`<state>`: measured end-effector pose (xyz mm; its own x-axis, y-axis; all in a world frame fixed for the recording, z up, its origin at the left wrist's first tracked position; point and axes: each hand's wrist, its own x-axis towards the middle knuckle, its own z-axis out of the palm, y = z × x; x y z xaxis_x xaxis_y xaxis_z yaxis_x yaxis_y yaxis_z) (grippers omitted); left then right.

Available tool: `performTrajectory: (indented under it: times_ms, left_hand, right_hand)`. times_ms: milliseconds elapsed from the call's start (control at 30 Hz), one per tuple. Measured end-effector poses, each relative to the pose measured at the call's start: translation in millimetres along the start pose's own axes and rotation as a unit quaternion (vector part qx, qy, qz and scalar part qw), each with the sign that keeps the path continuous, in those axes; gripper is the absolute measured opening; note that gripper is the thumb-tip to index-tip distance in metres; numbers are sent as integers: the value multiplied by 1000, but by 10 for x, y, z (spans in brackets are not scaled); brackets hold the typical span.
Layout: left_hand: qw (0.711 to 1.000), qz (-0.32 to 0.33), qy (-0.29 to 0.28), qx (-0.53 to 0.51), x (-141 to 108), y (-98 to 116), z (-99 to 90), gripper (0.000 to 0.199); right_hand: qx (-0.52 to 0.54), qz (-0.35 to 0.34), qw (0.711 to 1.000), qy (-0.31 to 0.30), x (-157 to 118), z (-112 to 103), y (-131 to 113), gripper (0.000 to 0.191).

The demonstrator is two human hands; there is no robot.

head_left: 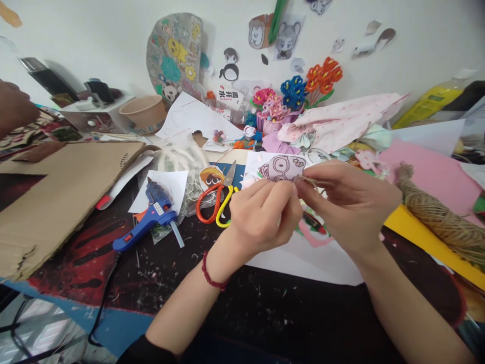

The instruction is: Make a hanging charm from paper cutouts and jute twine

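My left hand [261,215], with a dark red bracelet at the wrist, is closed, its fingertips meeting those of my right hand. What it pinches is hidden behind its own fingers. Between the thumb and fingers of my right hand [343,202] runs a thin brown strand that looks like twine [313,181]. Just beyond the fingertips shows a purple cartoon cutout [283,166] with round glasses; whether it is held or lying there I cannot tell. Scissors [207,205] with one red and one yellow handle lie left of my left hand. White paper [303,263] lies beneath both hands.
A blue glue gun [151,217] rests on the left with its cord hanging off the edge. Cardboard [64,187] covers the far left, near another person's hand [15,108]. A twine roll [443,212] lies right. Pipe-cleaner flowers [295,93] stand at the back.
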<state>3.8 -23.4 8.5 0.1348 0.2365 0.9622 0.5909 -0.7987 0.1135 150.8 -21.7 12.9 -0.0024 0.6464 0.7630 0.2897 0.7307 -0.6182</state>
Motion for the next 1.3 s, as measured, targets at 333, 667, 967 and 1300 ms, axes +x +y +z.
performTrajectory:
  times_ms: [333,667,967,1300]
  left_hand:
    - [1000,0,6,-3,-6,-10,6,20]
    - [999,14,28,-32,9,9,-3,19]
    - [1000,14,11,-10,1,-13,8,19]
    - [998,8,32,-51,15,21,-42,21]
  right_hand:
    - [-4,-63,998,-1,-2,21,20,21]
    - [-21,-51,998,8,0,-4,14,23]
    - [-10,-84,996,-3,4,-1,13,33]
    - [-41,-119,992,7,20,-5,29,26]
